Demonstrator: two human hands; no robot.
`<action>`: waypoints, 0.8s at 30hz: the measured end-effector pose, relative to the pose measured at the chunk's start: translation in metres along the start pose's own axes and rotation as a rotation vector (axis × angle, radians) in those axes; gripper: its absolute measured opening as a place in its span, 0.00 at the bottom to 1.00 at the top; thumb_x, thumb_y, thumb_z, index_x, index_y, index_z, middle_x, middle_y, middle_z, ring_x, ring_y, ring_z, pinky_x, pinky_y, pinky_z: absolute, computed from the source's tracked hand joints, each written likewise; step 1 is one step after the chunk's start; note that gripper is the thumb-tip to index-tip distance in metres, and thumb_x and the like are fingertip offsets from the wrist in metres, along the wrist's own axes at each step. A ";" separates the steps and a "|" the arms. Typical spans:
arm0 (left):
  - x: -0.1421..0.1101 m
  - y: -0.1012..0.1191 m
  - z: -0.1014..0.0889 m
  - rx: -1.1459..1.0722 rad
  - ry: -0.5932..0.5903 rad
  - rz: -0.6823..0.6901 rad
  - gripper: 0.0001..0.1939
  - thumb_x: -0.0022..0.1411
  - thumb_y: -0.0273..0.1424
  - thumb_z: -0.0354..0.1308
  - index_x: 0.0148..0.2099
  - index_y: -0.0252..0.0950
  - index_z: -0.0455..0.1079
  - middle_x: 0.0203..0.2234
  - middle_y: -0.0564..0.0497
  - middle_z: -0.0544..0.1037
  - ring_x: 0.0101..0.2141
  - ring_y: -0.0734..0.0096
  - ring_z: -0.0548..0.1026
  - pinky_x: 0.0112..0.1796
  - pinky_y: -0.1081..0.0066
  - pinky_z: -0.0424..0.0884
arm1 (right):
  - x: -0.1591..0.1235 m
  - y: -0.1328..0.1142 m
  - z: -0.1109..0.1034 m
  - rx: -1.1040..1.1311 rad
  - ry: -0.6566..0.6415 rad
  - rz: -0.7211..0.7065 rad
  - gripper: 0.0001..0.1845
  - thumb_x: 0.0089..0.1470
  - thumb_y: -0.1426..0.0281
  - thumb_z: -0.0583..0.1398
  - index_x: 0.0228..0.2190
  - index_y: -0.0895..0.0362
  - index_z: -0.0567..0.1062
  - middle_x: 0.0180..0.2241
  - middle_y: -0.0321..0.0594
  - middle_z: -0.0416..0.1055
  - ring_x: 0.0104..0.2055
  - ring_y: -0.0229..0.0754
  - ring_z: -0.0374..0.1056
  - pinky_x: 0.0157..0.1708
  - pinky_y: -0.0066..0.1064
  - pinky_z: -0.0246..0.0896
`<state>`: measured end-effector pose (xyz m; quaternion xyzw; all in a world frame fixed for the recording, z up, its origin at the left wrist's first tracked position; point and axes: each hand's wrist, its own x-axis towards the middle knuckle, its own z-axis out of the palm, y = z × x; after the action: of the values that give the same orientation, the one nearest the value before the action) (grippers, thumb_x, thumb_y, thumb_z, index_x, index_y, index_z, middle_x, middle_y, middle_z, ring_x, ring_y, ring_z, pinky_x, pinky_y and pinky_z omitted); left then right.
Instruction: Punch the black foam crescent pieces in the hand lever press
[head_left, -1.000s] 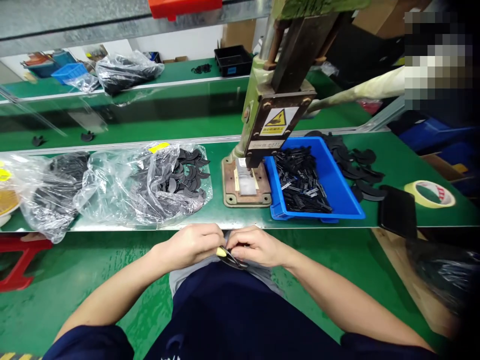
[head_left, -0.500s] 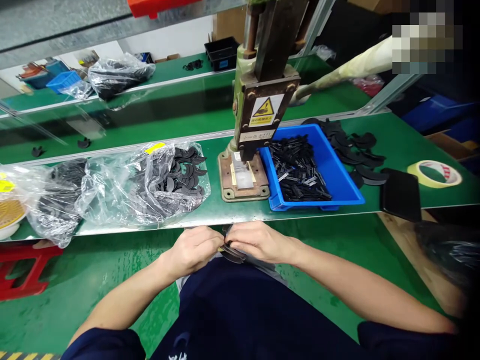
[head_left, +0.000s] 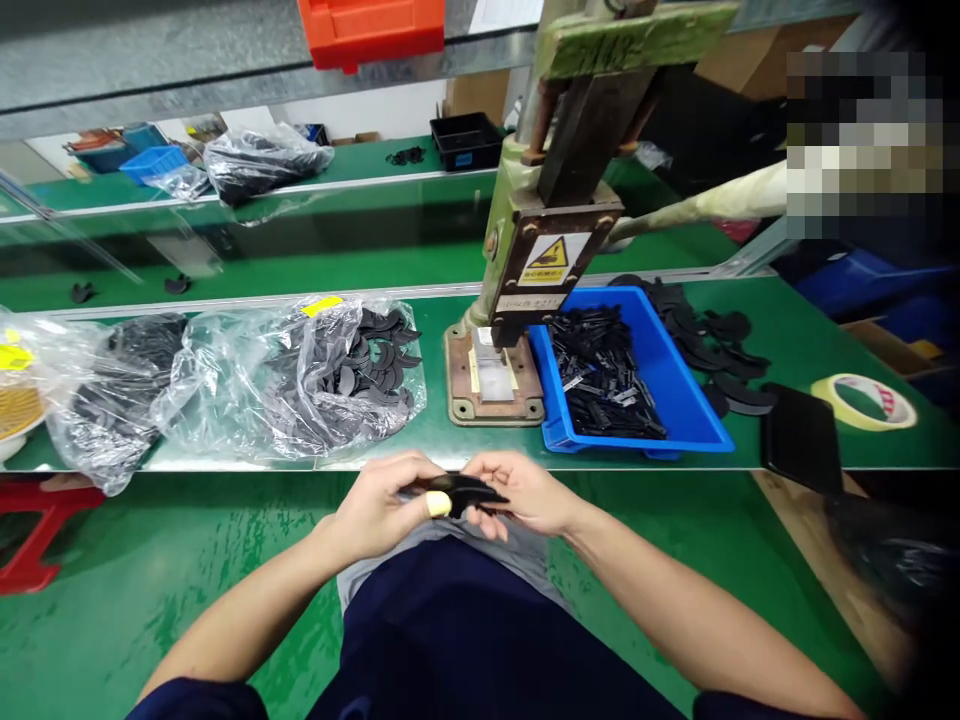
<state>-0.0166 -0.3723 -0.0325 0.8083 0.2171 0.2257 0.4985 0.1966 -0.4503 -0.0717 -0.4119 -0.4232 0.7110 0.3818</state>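
Observation:
Just in front of the bench edge, my left hand [head_left: 386, 505] is closed on dark, curved black pieces [head_left: 461, 492], its thumb lying along them. That thumb wears a yellow covering [head_left: 438, 503]. My right hand [head_left: 525, 495] holds the other end, with fingers curled above and below it. How many pieces lie together between the hands is hard to make out. Beyond them on the bench stands a green hand press [head_left: 517, 240], with a small clear block [head_left: 493, 375] on its base plate.
A blue bin [head_left: 694, 410] of small black parts stands right of the press. Loose black curved pieces [head_left: 727, 340], a black flat object [head_left: 801, 440] and a tape roll [head_left: 829, 390] lie farther right. Plastic bags [head_left: 232, 370] with black pieces lie left. An orange bin [head_left: 375, 30] hangs above.
The view has tilted up and shifted. My hands have turned the black pieces to lie more level, and the yellow-covered left thumb now shows. My right fingers have opened somewhat around them.

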 end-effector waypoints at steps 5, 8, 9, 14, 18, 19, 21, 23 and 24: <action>0.014 -0.013 -0.001 -0.380 0.154 -0.408 0.18 0.54 0.42 0.69 0.35 0.33 0.71 0.26 0.52 0.74 0.26 0.73 0.73 0.30 0.72 0.74 | 0.015 0.018 -0.004 -0.020 0.188 0.010 0.28 0.55 0.44 0.56 0.38 0.57 0.69 0.26 0.39 0.75 0.22 0.36 0.69 0.18 0.26 0.61; 0.026 -0.023 -0.009 -0.504 0.241 -0.494 0.21 0.48 0.41 0.72 0.34 0.33 0.68 0.24 0.55 0.72 0.25 0.75 0.72 0.29 0.71 0.76 | 0.019 0.028 -0.010 -0.137 0.278 -0.009 0.27 0.56 0.45 0.56 0.39 0.57 0.71 0.27 0.39 0.75 0.24 0.36 0.69 0.22 0.27 0.63; 0.029 -0.026 -0.012 -0.523 0.269 -0.503 0.21 0.47 0.41 0.72 0.34 0.33 0.68 0.24 0.55 0.72 0.25 0.75 0.72 0.29 0.71 0.76 | 0.020 0.031 -0.013 -0.189 0.294 -0.014 0.26 0.56 0.47 0.57 0.39 0.57 0.72 0.27 0.40 0.75 0.25 0.36 0.69 0.24 0.28 0.64; 0.048 -0.041 -0.034 -0.564 0.380 -0.474 0.22 0.44 0.35 0.74 0.36 0.32 0.68 0.25 0.56 0.73 0.23 0.78 0.72 0.27 0.73 0.75 | 0.025 0.034 -0.019 -0.478 0.315 -0.081 0.18 0.58 0.53 0.59 0.36 0.55 0.78 0.30 0.41 0.77 0.33 0.41 0.71 0.34 0.33 0.66; 0.082 -0.059 -0.070 -0.482 0.466 -0.393 0.17 0.46 0.31 0.72 0.35 0.31 0.70 0.25 0.53 0.75 0.22 0.79 0.73 0.26 0.75 0.73 | 0.035 0.044 -0.023 -0.742 0.292 -0.220 0.14 0.59 0.58 0.58 0.34 0.52 0.79 0.31 0.39 0.78 0.35 0.43 0.73 0.39 0.33 0.67; 0.094 -0.066 -0.085 -0.443 0.506 -0.378 0.15 0.47 0.29 0.71 0.35 0.31 0.70 0.24 0.53 0.75 0.22 0.78 0.73 0.27 0.75 0.73 | 0.038 0.049 -0.025 -0.811 0.299 -0.276 0.13 0.60 0.59 0.57 0.33 0.51 0.79 0.31 0.38 0.78 0.35 0.42 0.74 0.38 0.31 0.68; 0.122 -0.082 -0.121 -0.341 0.635 -0.382 0.12 0.50 0.25 0.69 0.35 0.31 0.70 0.22 0.55 0.73 0.21 0.78 0.72 0.26 0.75 0.72 | 0.043 0.059 -0.031 -0.904 0.311 -0.380 0.13 0.61 0.60 0.56 0.32 0.50 0.78 0.29 0.36 0.78 0.33 0.40 0.74 0.36 0.28 0.69; 0.149 -0.101 -0.166 -0.201 0.739 -0.425 0.10 0.52 0.23 0.67 0.37 0.31 0.72 0.23 0.54 0.74 0.21 0.76 0.73 0.27 0.74 0.72 | 0.045 0.068 -0.035 -0.939 0.313 -0.441 0.12 0.61 0.62 0.57 0.32 0.50 0.78 0.27 0.35 0.78 0.30 0.39 0.74 0.34 0.26 0.69; 0.160 -0.110 -0.189 -0.102 0.808 -0.479 0.10 0.52 0.22 0.66 0.38 0.31 0.72 0.23 0.54 0.74 0.21 0.76 0.73 0.28 0.73 0.72 | 0.045 0.071 -0.036 -0.952 0.333 -0.455 0.11 0.61 0.62 0.57 0.31 0.50 0.78 0.26 0.35 0.77 0.29 0.38 0.74 0.33 0.25 0.70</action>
<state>-0.0119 -0.1009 -0.0323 0.5574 0.5628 0.4110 0.4513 0.1992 -0.4250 -0.1592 -0.5441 -0.7101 0.2659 0.3591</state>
